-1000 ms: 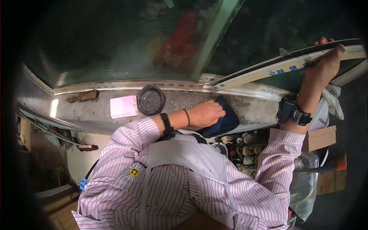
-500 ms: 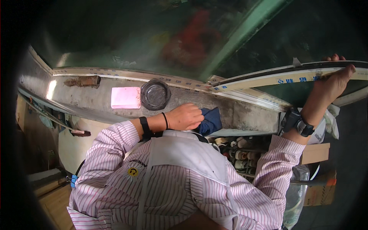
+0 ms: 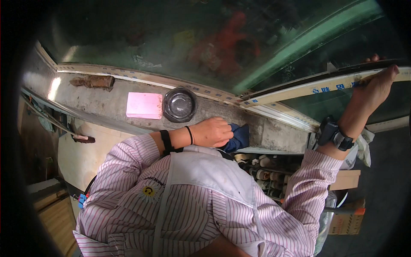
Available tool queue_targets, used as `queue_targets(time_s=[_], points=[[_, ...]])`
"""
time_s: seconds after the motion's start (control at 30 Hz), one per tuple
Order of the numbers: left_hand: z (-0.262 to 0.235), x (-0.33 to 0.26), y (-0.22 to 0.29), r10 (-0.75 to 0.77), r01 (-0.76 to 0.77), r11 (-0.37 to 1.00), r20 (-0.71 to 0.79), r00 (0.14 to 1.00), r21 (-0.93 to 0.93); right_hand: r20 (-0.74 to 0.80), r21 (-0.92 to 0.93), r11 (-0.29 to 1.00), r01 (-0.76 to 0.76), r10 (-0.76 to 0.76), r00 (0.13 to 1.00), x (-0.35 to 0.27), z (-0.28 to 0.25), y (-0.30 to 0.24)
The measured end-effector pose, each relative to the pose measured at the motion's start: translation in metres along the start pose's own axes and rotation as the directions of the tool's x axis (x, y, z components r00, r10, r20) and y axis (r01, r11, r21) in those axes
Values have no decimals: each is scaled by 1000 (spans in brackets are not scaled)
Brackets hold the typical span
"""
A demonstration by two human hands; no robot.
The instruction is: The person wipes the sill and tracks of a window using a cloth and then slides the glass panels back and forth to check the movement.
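Note:
My left hand (image 3: pixel 212 132) is closed on a dark blue cloth (image 3: pixel 239 138) at the front edge of the window sill, close to my chest. Part of the cloth sticks out past the fingers on the right. My right hand (image 3: pixel 377 88) reaches up to the far right and grips the edge of an open window sash (image 3: pixel 306 91), with the thumb on the near side and fingertips showing over the far side. Pale film with blue print covers the sash frame.
On the concrete sill (image 3: pixel 261 133) stand a dark glass ashtray (image 3: pixel 180 104), a pink pad of paper (image 3: pixel 144 105) and a rusty brown piece (image 3: pixel 93 82). Shoes on a rack (image 3: pixel 267 173) sit below the sill. Cardboard boxes (image 3: pixel 345 180) are at the lower right.
The whole view has shifted slightly. My left hand stays on the cloth and now hides a little more of it. My right hand keeps its hold on the sash.

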State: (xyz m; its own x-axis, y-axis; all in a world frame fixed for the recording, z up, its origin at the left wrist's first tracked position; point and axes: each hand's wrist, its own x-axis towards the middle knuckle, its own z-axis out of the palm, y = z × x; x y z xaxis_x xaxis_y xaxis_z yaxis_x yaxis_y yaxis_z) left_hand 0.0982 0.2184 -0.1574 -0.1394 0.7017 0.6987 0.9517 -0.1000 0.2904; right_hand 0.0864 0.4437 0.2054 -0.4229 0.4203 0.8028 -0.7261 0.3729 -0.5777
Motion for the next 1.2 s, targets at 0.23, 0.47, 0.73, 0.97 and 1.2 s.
queue_targets(time_s=[0.23,0.47,0.73,0.97,1.2], points=[[2,0,0,-9,9,1000,3,1000,-19,38,-11,999,32,-32,999,2,14,2],[1,0,-2,-13,14,1000,14,1000,-28,37,-64,998,29,-26,999,11,-1,5],[-1,5,-2,-46,48,997,46,998,-52,-11,23,1000,20,-19,1000,10,-5,22],[0,4,-1,-61,63,996,27,998,-62,33,52,998,22,-24,999,15,-9,28],[0,3,-3,-63,64,995,23,998,-75,111,59,997,55,-62,992,19,-1,32]])
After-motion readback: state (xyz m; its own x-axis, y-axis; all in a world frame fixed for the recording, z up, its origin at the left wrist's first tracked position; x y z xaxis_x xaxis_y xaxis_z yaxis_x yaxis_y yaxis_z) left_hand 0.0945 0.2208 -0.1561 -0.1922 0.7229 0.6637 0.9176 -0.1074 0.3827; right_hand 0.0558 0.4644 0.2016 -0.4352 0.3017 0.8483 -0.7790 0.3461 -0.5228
